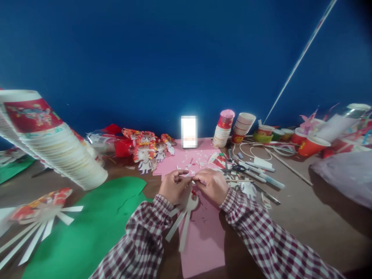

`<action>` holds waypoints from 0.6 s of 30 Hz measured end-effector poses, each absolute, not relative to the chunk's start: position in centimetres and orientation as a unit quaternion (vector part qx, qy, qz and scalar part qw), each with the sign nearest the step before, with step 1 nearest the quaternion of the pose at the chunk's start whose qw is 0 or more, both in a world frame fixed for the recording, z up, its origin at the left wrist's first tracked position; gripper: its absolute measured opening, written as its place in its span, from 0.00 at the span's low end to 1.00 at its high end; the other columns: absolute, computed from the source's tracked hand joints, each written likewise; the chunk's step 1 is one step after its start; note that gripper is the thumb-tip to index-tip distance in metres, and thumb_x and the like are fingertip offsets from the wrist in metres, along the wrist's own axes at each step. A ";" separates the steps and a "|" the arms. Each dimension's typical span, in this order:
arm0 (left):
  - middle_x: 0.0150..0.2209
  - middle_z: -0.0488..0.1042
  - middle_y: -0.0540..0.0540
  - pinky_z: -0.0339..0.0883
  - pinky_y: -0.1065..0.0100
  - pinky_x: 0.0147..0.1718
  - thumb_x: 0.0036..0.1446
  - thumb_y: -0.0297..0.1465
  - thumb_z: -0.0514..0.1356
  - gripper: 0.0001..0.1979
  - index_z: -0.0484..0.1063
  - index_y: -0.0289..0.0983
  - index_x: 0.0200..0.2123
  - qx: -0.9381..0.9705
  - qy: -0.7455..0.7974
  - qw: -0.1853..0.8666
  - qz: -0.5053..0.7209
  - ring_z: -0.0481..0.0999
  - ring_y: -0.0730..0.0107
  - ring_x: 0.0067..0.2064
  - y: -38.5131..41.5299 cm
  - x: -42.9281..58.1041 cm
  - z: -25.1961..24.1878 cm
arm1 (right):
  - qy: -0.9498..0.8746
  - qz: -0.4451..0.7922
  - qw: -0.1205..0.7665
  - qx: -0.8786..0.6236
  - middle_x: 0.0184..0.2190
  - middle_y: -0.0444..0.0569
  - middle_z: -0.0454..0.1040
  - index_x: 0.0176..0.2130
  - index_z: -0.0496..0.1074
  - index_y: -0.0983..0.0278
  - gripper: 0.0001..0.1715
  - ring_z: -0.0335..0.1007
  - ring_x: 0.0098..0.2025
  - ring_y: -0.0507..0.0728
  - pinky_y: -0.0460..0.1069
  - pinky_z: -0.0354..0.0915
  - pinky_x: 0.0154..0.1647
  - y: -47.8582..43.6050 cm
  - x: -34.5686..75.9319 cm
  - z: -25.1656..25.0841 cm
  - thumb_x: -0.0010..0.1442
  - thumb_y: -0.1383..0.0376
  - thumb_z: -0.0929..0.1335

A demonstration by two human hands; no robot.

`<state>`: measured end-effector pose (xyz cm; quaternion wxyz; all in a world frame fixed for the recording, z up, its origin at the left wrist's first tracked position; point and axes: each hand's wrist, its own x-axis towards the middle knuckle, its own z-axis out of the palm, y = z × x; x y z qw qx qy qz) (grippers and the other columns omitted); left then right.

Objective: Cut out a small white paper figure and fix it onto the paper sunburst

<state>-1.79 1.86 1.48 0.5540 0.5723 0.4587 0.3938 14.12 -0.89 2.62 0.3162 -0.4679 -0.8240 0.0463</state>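
Note:
Between my two hands is a paper cup cut into strips point(191, 204), its white strips hanging down toward me over pink paper. My left hand point(173, 187) is closed on its left side, thumb and forefinger pinched together. My right hand point(212, 184) pinches at the upper edge, its fingertips meeting those of the left. What exactly lies between the fingertips is too small to make out. A bit of red print shows below the fingers. Just beyond are small paper scraps point(195, 158) scattered on the pink paper point(203, 240).
At left, a tall stack of paper cups point(64, 149) leans over green paper point(101, 217), near another cut cup point(43, 213). Decorated paper figures point(145, 155) stand behind. Pens point(269, 180), scissors point(240, 168) and cup stacks point(223, 130) are at right, with a plastic bag point(345, 176) farther out.

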 end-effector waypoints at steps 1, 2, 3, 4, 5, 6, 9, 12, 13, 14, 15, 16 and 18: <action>0.18 0.69 0.51 0.53 0.77 0.14 0.41 0.37 0.62 0.20 0.69 0.31 0.37 0.569 0.461 0.555 0.394 0.62 0.80 0.17 1.9 -1.8 1.5 | -0.824 0.044 0.316 -0.467 0.30 0.46 0.73 0.32 0.72 0.63 0.07 0.66 0.34 0.52 0.46 0.58 0.36 -0.9 14.1 2.6 0.53 0.71 0.65; 0.18 0.70 0.51 0.53 0.77 0.14 0.41 0.37 0.62 0.19 0.69 0.31 0.36 0.569 0.463 0.555 0.393 0.62 0.80 0.17 1.8 -1.8 1.5 | -0.825 0.042 0.317 -0.466 0.29 0.46 0.73 0.32 0.72 0.63 0.07 0.66 0.34 0.52 0.46 0.58 0.36 -0.9 14.1 2.5 0.53 0.70 0.65; 0.18 0.70 0.51 0.53 0.77 0.14 0.41 0.37 0.62 0.18 0.70 0.31 0.35 0.570 0.464 0.553 0.392 0.62 0.80 0.17 1.8 -1.8 1.5 | -0.825 0.042 0.319 -0.466 0.29 0.46 0.73 0.33 0.72 0.63 0.07 0.66 0.34 0.52 0.46 0.58 0.36 -0.9 14.1 2.5 0.53 0.70 0.65; 0.19 0.71 0.50 0.54 0.77 0.14 0.41 0.37 0.62 0.18 0.70 0.32 0.35 0.574 0.465 0.549 0.391 0.62 0.80 0.17 1.8 -1.9 1.5 | -0.824 0.043 0.320 -0.466 0.30 0.46 0.73 0.33 0.72 0.62 0.07 0.66 0.34 0.52 0.46 0.58 0.36 -0.9 14.0 2.4 0.53 0.70 0.65; 0.20 0.71 0.50 0.54 0.77 0.15 0.41 0.37 0.61 0.18 0.70 0.32 0.35 0.578 0.465 0.545 0.391 0.62 0.80 0.16 1.8 -1.9 1.5 | -0.824 0.045 0.320 -0.466 0.30 0.46 0.73 0.34 0.72 0.62 0.07 0.66 0.34 0.52 0.46 0.58 0.36 -0.9 14.0 2.4 0.53 0.70 0.65; 0.20 0.71 0.50 0.54 0.76 0.15 0.41 0.37 0.61 0.18 0.70 0.32 0.35 0.583 0.462 0.542 0.391 0.61 0.81 0.16 1.8 -1.9 1.5 | -0.823 0.047 0.319 -0.467 0.30 0.46 0.74 0.34 0.72 0.62 0.07 0.66 0.34 0.52 0.46 0.58 0.36 -0.9 14.0 2.4 0.53 0.70 0.65; 0.19 0.71 0.52 0.53 0.76 0.15 0.41 0.37 0.61 0.20 0.69 0.32 0.38 0.594 0.448 0.538 0.395 0.60 0.81 0.16 1.9 -2.0 1.5 | -0.817 0.052 0.315 -0.480 0.31 0.45 0.74 0.34 0.72 0.62 0.08 0.67 0.35 0.51 0.45 0.58 0.37 -1.0 13.9 2.4 0.54 0.70 0.64; 0.19 0.70 0.52 0.53 0.77 0.15 0.41 0.36 0.62 0.22 0.67 0.31 0.39 0.597 0.437 0.542 0.397 0.61 0.81 0.17 2.0 -2.1 1.6 | -0.806 0.052 0.307 -0.502 0.32 0.44 0.74 0.35 0.72 0.61 0.08 0.67 0.35 0.51 0.45 0.57 0.37 -1.2 13.7 2.5 0.55 0.69 0.64; 0.19 0.70 0.52 0.53 0.77 0.15 0.40 0.36 0.62 0.22 0.67 0.31 0.39 0.594 0.438 0.546 0.397 0.62 0.80 0.17 2.0 -2.1 1.6 | -0.803 0.052 0.304 -0.510 0.32 0.44 0.74 0.35 0.72 0.61 0.08 0.67 0.34 0.51 0.45 0.57 0.36 -1.3 13.7 2.5 0.55 0.68 0.63; 0.19 0.70 0.51 0.53 0.77 0.15 0.40 0.36 0.63 0.22 0.66 0.30 0.39 0.588 0.439 0.551 0.397 0.62 0.80 0.17 2.0 -2.1 1.6 | -0.801 0.053 0.300 -0.515 0.32 0.44 0.74 0.35 0.72 0.61 0.08 0.68 0.34 0.51 0.45 0.57 0.36 -1.3 13.7 2.5 0.55 0.68 0.63; 0.19 0.70 0.51 0.54 0.77 0.15 0.39 0.36 0.63 0.22 0.66 0.30 0.39 0.582 0.439 0.558 0.396 0.63 0.80 0.17 2.0 -2.1 1.7 | -0.799 0.055 0.297 -0.519 0.31 0.44 0.74 0.35 0.72 0.60 0.09 0.68 0.34 0.51 0.45 0.57 0.36 -1.3 13.7 2.5 0.55 0.68 0.63; 0.20 0.70 0.51 0.54 0.77 0.16 0.39 0.35 0.63 0.23 0.66 0.30 0.38 0.575 0.439 0.566 0.396 0.63 0.80 0.17 2.0 -2.0 1.7 | -0.799 0.057 0.295 -0.521 0.31 0.44 0.74 0.36 0.72 0.60 0.09 0.68 0.34 0.51 0.45 0.57 0.35 -1.4 13.6 2.6 0.55 0.67 0.63; 0.21 0.71 0.50 0.56 0.77 0.16 0.38 0.34 0.64 0.23 0.65 0.30 0.38 0.565 0.435 0.577 0.399 0.64 0.79 0.18 1.9 -1.9 1.8 | -0.800 0.061 0.295 -0.519 0.32 0.43 0.74 0.35 0.72 0.60 0.08 0.68 0.34 0.51 0.44 0.57 0.35 -1.4 13.6 2.6 0.55 0.68 0.64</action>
